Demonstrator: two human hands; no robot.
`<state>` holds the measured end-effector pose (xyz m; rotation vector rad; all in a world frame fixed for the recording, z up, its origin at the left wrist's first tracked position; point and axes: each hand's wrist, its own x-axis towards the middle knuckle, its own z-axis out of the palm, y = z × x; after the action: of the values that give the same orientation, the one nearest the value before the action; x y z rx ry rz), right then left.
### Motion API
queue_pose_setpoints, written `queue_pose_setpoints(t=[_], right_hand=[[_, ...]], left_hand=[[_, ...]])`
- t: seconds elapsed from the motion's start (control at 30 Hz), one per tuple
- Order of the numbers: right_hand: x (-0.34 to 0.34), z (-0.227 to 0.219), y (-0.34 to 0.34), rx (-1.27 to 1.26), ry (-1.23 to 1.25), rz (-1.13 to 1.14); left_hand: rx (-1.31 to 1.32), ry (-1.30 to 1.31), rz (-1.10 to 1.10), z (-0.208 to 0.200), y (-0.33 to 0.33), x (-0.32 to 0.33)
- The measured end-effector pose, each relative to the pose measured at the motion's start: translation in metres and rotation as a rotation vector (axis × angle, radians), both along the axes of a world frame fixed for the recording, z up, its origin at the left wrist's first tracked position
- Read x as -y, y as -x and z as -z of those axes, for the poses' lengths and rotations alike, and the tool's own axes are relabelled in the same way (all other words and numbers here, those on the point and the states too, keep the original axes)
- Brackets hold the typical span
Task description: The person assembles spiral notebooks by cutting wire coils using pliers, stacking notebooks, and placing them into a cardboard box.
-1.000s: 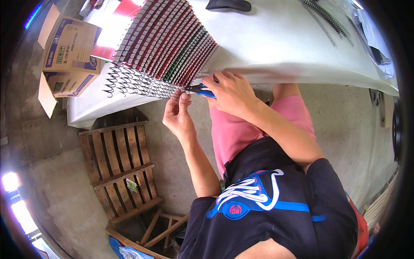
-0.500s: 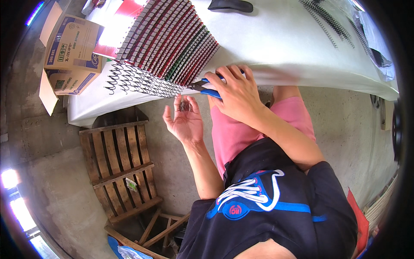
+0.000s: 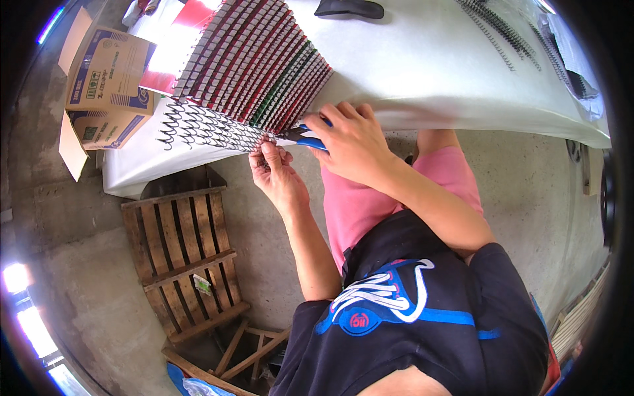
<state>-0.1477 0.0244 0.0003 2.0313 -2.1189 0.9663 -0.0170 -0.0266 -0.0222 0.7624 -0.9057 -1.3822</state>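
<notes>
In my right hand (image 3: 356, 142) is a pair of blue-handled pliers (image 3: 310, 140), their jaws at the near right corner of a stack of spiral-bound notebooks (image 3: 254, 66). Black spiral coils (image 3: 205, 125) run out past the stack's near left side in several rows. Just left of the pliers, my left hand (image 3: 281, 175) has its thumb and fingers pinched at the end of a coil. A small dark bunch of wire, partly hidden, sits in its curled fingers. The notebooks' edges show red, green, black and white bands.
The stack lies on a white-covered table (image 3: 396, 79). A black curved object (image 3: 349, 8) and loose black coils (image 3: 492, 33) lie farther back. At left stands an open cardboard box (image 3: 112, 72). A wooden slatted pallet (image 3: 185, 257) is below the table's left end.
My left hand has risen from open, palm up, to a pinch at the coil end. My right hand and the pliers have shifted slightly left.
</notes>
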Motion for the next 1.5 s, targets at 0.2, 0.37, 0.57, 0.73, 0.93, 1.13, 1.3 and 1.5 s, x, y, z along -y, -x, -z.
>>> queue_pose_setpoints(t=[0.2, 0.37, 0.57, 0.73, 0.93, 1.13, 1.3, 1.5], right_hand=[[0.008, 0.020, 0.009, 0.014, -0.063, -0.066], [-0.004, -0.010, 0.007, 0.045, -0.104, -0.050], [0.004, -0.009, 0.005, -0.066, 0.149, 0.039], [0.005, -0.009, 0.001, -0.034, 0.080, 0.002], [0.012, 0.005, 0.007, 0.101, -0.185, -0.067], [-0.003, -0.002, 0.011, 0.072, 0.043, -0.031], [0.004, -0.010, 0.006, 0.009, 0.172, 0.037], [0.007, -0.015, -0.001, 0.018, 0.070, -0.006]], left_hand=[[0.059, 0.063, -0.045, 0.001, 0.003, 0.000], [0.174, 0.068, -0.072, -0.003, -0.001, -0.001], [0.202, 0.062, -0.079, -0.003, 0.000, -0.004], [0.204, 0.055, -0.076, -0.005, -0.002, -0.004], [0.081, 0.074, -0.083, -0.003, 0.002, -0.007], [-0.441, -0.294, 0.137, 0.004, -0.017, -0.006], [-0.695, -0.328, 0.247, -0.014, -0.017, 0.001], [-0.112, 0.033, 0.087, -0.013, -0.013, 0.010]])
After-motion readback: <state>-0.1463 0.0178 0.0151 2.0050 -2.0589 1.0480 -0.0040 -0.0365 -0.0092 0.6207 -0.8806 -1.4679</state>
